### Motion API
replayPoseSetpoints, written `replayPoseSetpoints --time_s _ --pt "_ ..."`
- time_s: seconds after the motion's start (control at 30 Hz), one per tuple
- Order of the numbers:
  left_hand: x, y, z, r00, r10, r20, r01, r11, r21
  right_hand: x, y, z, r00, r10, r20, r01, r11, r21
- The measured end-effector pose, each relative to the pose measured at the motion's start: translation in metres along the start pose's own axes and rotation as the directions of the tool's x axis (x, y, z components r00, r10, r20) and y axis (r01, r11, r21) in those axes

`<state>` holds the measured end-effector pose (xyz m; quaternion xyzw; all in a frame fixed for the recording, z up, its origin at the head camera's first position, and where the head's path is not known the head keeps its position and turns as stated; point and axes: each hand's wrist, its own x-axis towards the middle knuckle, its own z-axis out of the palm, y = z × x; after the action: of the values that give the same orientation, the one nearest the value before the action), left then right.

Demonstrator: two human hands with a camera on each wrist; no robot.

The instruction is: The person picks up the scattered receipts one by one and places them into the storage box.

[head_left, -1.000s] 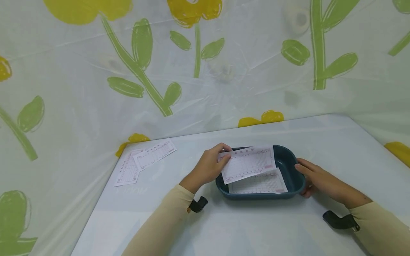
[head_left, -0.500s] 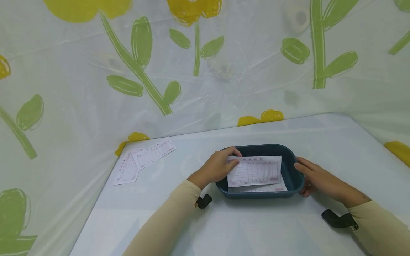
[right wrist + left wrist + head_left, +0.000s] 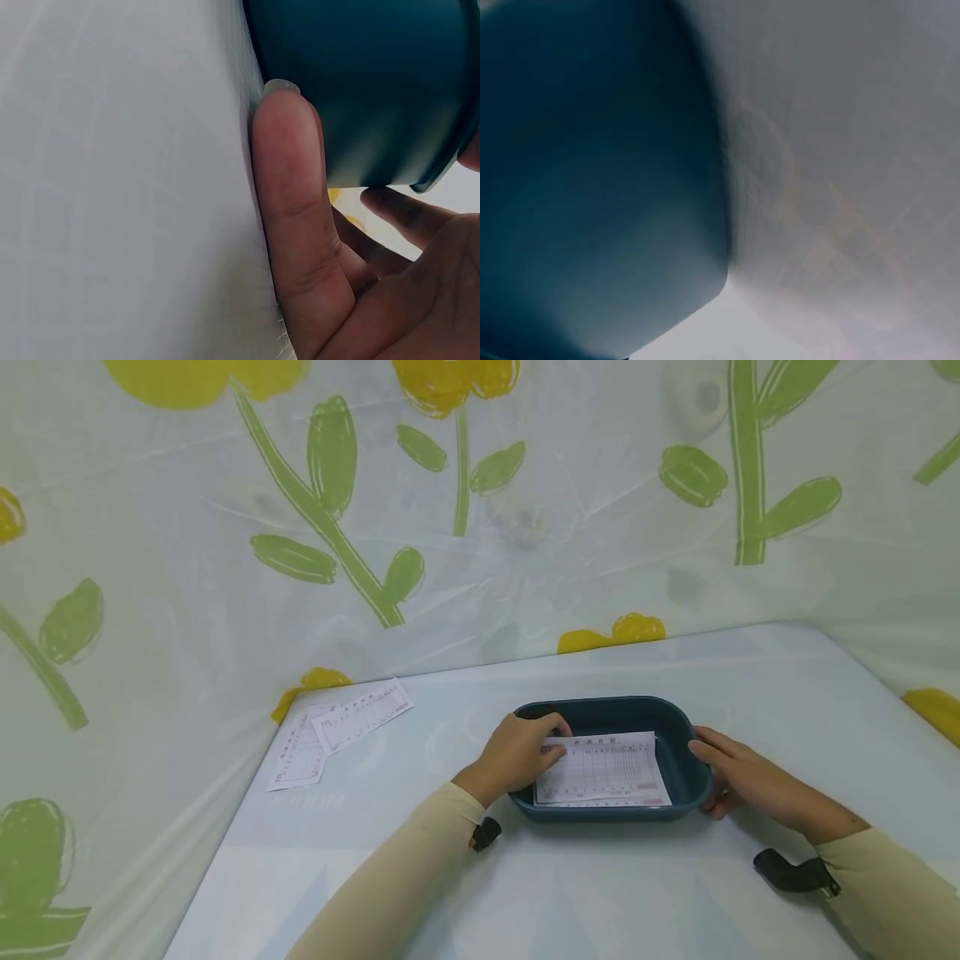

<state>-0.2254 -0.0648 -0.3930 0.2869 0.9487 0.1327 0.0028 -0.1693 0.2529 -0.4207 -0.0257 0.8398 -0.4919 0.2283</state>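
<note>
A dark teal oblong plastic basin point(image 3: 678, 764) stands on the table. Inside it, a printed paper form point(image 3: 603, 768) lies over a second form point(image 3: 652, 797), whose lower edge shows. My left hand point(image 3: 513, 758) reaches over the basin's left rim and pinches the upper form's left edge between thumb and fingers. At the opposite end, my right hand point(image 3: 738, 777) grips the basin, thumb at the rim. In the right wrist view, a finger point(image 3: 289, 165) lies low along the table against the basin's side point(image 3: 367, 90). Only the basin's outside point(image 3: 622, 187) and the table show in the left wrist view.
Two more printed forms, one more upright point(image 3: 300, 760) and one slanted point(image 3: 363, 718), overlap at the white table's point(image 3: 570, 893) far left corner. A white curtain point(image 3: 570, 577) with flowers and green leaves hangs along the back.
My left hand has lowered the upper form into the basin, moving slightly right and down, so that it covers most of the lower form. My right hand stays at the basin's right end.
</note>
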Motion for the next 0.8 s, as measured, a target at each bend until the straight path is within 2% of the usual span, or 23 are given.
replayPoseSetpoints --time_s 0.23,0.47,0.63,0.8 --pt "0.001 0.005 0.001 0.998 -0.029 0.048 0.024 0.993 0.115 0.000 -0.001 0.000 1.000 -0.006 -0.004 0.006 1.000 -0.008" --pt "0.001 0.007 0.007 0.997 -0.024 0.079 0.004 0.971 0.237 0.000 0.000 0.000 1.000 -0.003 0.013 0.003 1.000 -0.005" --pt "-0.001 0.011 0.007 0.997 -0.043 0.070 0.023 0.964 0.266 0.000 -0.004 -0.001 1.000 0.002 0.006 -0.002 0.999 -0.034" --pt "-0.001 0.015 0.005 0.993 -0.064 0.097 0.032 0.955 0.296 0.001 -0.006 -0.002 1.000 0.025 0.004 -0.024 0.997 -0.071"
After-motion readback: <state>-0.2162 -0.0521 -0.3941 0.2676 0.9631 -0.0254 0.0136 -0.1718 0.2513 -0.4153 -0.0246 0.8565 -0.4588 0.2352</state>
